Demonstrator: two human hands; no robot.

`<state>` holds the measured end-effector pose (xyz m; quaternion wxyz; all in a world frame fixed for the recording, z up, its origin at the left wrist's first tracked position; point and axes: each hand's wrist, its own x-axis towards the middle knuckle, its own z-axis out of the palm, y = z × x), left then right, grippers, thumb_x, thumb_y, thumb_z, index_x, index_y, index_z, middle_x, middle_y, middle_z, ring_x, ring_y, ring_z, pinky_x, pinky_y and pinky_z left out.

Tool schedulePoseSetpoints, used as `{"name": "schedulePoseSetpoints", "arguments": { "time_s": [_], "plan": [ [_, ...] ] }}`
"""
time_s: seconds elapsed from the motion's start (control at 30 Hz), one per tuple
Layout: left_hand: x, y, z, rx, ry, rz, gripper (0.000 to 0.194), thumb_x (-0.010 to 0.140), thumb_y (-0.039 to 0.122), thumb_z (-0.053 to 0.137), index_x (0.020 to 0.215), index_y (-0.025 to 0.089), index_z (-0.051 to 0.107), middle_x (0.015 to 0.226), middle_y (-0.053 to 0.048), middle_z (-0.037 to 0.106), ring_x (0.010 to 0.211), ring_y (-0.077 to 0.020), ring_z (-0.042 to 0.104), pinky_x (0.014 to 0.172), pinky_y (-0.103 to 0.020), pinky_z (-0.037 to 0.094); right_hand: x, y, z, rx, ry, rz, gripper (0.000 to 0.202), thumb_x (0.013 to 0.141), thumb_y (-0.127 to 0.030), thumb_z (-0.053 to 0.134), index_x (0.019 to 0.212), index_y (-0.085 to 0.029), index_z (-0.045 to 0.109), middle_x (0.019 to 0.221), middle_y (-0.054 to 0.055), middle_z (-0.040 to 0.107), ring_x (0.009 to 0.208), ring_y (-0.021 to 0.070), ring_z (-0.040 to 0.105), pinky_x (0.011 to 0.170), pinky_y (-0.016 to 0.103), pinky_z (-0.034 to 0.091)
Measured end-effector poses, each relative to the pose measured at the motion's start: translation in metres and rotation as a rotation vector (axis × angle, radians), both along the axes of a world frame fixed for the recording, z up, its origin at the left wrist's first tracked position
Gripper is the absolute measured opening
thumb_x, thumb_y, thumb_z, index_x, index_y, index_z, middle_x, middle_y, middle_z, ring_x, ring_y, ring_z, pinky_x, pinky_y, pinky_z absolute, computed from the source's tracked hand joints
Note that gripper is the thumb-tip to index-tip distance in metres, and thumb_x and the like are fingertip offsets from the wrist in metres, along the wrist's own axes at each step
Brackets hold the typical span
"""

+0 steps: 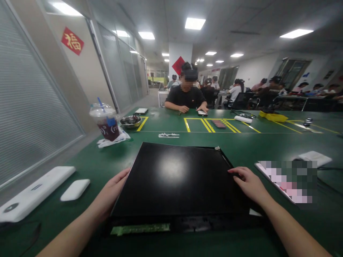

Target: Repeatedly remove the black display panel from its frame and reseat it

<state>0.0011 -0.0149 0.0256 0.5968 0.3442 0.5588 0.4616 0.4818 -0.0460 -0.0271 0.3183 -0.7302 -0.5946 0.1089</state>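
A flat, glossy black display panel [171,178] lies in front of me with a ceiling light reflected on it. It sits in a black frame [203,225], slightly off to one side, so the frame shows along the right and near edges. A green strip [140,229] runs along the near left edge. My left hand [115,185] grips the panel's left edge, its fingertips partly hidden by the panel. At the right edge my right hand [248,182] holds on with thumb and index finger; its other fingers are out of sight.
A cup with a straw [108,123] and a metal bowl [130,122] stand at the back left. A white power bank-like device [37,194] and a white case [75,190] lie left. On the right lies a phone [284,184]. A person [186,92] sits opposite, hands on the table.
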Motion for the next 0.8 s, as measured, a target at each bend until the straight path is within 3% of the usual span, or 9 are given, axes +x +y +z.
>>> {"name": "schedulePoseSetpoints", "arguments": {
  "time_s": [0.1,0.2,0.4,0.5,0.6,0.8],
  "plan": [
    [0.005,-0.003,0.005,-0.027,-0.067,-0.011,0.043,0.069,0.027,0.081,0.111,0.021,0.073,0.092,-0.005,0.082,0.083,-0.0296,0.079,0.070,-0.037,0.063,0.002,0.001,-0.002,-0.009,0.000,0.001,0.036,0.079,-0.036,0.053,0.097,-0.025,0.081,0.115,0.011,0.070,0.099,0.0259,0.067,0.090,0.041,0.052],
    [0.007,-0.003,0.004,0.021,-0.034,-0.055,0.038,0.078,0.049,0.069,0.099,0.018,0.075,0.106,-0.011,0.080,0.104,-0.0357,0.075,0.082,-0.045,0.062,0.004,0.002,-0.003,-0.010,-0.001,0.003,0.035,0.077,-0.037,0.055,0.097,-0.026,0.081,0.115,0.010,0.070,0.098,0.0266,0.067,0.092,0.043,0.052],
    [-0.001,0.000,-0.011,0.310,0.542,-0.098,0.049,0.069,0.061,0.076,0.095,0.020,0.076,0.151,-0.016,0.056,0.138,-0.0416,0.053,0.109,-0.050,0.048,0.005,0.002,-0.002,-0.013,-0.006,-0.016,0.035,0.075,-0.040,0.056,0.095,-0.027,0.082,0.114,0.010,0.071,0.096,0.0280,0.068,0.087,0.044,0.055],
    [-0.005,0.000,-0.014,0.346,0.636,-0.160,0.056,0.071,0.064,0.073,0.101,0.018,0.075,0.155,-0.020,0.051,0.139,-0.0413,0.051,0.115,-0.053,0.041,0.007,0.002,-0.004,-0.015,-0.017,-0.023,0.036,0.074,-0.041,0.056,0.096,-0.027,0.082,0.114,0.010,0.071,0.095,0.0275,0.067,0.084,0.042,0.055],
    [-0.006,0.000,-0.014,0.393,0.709,-0.187,0.054,0.073,0.064,0.070,0.102,0.019,0.075,0.150,-0.019,0.056,0.142,-0.0401,0.048,0.119,-0.053,0.034,0.008,0.003,-0.005,-0.018,-0.024,-0.024,0.037,0.073,-0.041,0.056,0.097,-0.026,0.081,0.113,0.010,0.071,0.096,0.0276,0.067,0.085,0.042,0.054],
    [-0.006,0.000,-0.012,0.450,0.838,-0.234,0.056,0.078,0.064,0.063,0.105,0.017,0.074,0.147,-0.021,0.057,0.143,-0.0403,0.047,0.119,-0.055,0.034,0.007,0.003,-0.004,-0.044,-0.051,-0.029,0.044,0.073,-0.044,0.054,0.103,-0.024,0.080,0.113,0.012,0.070,0.092,0.0280,0.066,0.085,0.045,0.054]
  ]
}}
